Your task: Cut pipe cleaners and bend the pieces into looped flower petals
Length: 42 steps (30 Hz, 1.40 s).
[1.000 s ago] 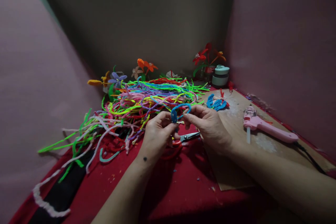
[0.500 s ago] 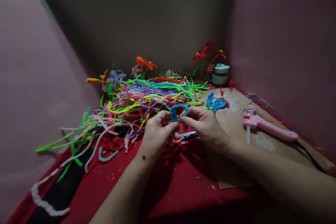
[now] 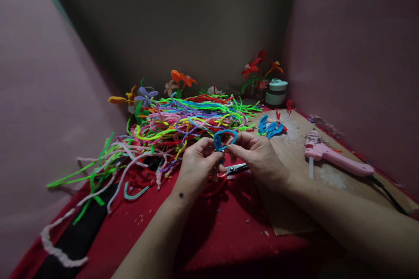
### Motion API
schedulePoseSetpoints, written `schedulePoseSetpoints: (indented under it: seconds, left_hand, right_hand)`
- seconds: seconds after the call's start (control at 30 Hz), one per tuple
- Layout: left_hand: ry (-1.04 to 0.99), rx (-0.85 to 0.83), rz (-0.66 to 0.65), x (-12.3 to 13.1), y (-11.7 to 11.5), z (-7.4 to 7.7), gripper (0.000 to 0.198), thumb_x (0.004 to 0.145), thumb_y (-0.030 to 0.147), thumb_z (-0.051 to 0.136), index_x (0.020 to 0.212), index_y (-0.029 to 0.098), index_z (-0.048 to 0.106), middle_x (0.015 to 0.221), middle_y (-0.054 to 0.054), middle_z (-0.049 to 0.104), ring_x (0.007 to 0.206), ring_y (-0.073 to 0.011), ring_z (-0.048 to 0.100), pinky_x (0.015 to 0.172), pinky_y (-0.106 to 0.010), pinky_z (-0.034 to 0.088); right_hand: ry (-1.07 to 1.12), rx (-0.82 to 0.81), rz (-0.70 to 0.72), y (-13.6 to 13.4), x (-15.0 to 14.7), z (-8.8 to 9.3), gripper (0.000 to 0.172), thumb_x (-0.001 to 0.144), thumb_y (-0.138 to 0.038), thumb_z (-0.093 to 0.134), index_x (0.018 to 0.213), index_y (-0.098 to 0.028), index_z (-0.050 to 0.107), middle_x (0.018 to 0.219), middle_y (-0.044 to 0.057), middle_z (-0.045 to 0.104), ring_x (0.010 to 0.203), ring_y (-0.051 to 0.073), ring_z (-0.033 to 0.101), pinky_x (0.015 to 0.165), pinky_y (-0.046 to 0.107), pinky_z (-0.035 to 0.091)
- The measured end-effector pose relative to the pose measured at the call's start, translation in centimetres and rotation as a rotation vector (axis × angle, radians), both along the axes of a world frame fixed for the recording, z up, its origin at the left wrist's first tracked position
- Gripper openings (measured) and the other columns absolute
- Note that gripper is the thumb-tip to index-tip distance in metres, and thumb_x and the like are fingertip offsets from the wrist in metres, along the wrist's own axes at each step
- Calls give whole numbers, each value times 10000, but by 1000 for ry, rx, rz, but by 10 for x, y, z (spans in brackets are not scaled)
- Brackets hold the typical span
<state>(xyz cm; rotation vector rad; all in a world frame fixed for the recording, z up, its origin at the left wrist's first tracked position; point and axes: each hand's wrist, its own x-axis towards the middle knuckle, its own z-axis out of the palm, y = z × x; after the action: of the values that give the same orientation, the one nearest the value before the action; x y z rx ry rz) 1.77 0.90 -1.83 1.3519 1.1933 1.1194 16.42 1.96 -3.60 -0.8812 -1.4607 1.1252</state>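
Note:
A blue pipe cleaner [image 3: 218, 140], bent into a loop, is held up between my two hands over the red cloth. My left hand [image 3: 198, 163] is closed, pinching the loop's left side between thumb and fingers. On the other side my right hand [image 3: 260, 157] pinches the loop's right end, fingers closed. Just below the hands lie scissors [image 3: 236, 168] with red handles, partly hidden by my left fingers. Behind the loop spreads a big heap of many-coloured pipe cleaners [image 3: 183, 117].
A pink glue gun [image 3: 340, 161] rests on a brown board [image 3: 291, 209] at the right, its cord trailing off. Blue pipe-cleaner petals [image 3: 271, 127] lie on the board's far part. Pipe-cleaner flowers [image 3: 181, 79] and a pale green lidded container [image 3: 276, 92] stand at the back.
Both hands keep their pinch on the blue pipe cleaner, and its loop looks nearly the same. The whole view has shifted very slightly.

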Motion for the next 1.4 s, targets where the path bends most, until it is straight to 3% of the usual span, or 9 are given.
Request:
schedulePoseSetpoints:
  seconds: [0.13,0.43,0.77,0.97,1.23,1.4]
  left_hand:
    - [11,5,-8,0,1,-1,163,665,201,639,802,155,565,586,23,604,426,-140,599,302,-188,410]
    - [34,5,12,0,-1,-1,145,653,202,638,775,166,568,511,49,560,409,-147,597,293,-187,408]
    - [100,69,28,0,1,-8,138,689,217,608,820,182,579,575,38,587,442,-127,589,319,-185,421]
    - [142,131,50,2,0,-11,135,697,187,581,830,203,597,612,40,610,478,-117,586,373,-192,464]
    - [50,164,18,2,1,-12,160,687,165,576,844,187,597,636,39,618,508,-125,601,414,-215,494]
    - [14,162,-23,4,-1,-11,223,716,164,553,935,163,600,699,14,652,513,-117,601,469,-238,528]
  right_hand:
    - [-109,125,-65,-1,0,-3,89,772,-257,580,770,-174,609,708,15,590,652,126,521,619,267,422]
    - [-183,218,-130,-1,1,-7,110,774,-261,573,823,-188,639,735,32,606,682,150,530,611,269,411]
    - [-400,492,-209,-1,-2,-8,142,792,-162,513,653,-187,497,616,-15,467,582,110,441,575,248,358]
    - [-418,571,-185,-1,-2,-8,167,800,-133,504,646,-190,476,618,-15,472,585,109,431,579,244,352]
    - [-376,618,-197,1,-2,-10,151,749,-78,529,629,-171,524,606,-17,484,589,101,448,581,224,362]
    - [-266,369,-173,4,-2,-12,81,731,-108,542,717,-146,612,634,-3,561,595,106,501,577,224,393]
